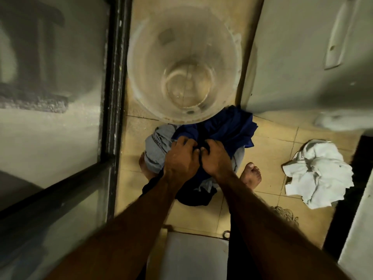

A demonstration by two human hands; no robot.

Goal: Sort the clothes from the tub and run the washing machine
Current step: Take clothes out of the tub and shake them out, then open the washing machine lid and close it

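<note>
A translucent plastic tub [141, 63] stands on the tiled floor with nothing inside it. Just in front of it lies a heap of clothes: a blue garment [228, 128] on top, a grey one [155, 150] to its left, dark fabric [193, 199] at the near side. My left hand [181, 158] and my right hand [216, 158] are side by side on the heap, both closed on the blue garment. A separate white garment [316, 172] lies crumpled on the floor to the right.
A white appliance body [302, 57] fills the upper right, touching the tub. A dark-framed glass door [113, 98] runs along the left. My bare foot [250, 176] stands beside the heap. A white lid-like surface [191, 257] lies near the bottom edge.
</note>
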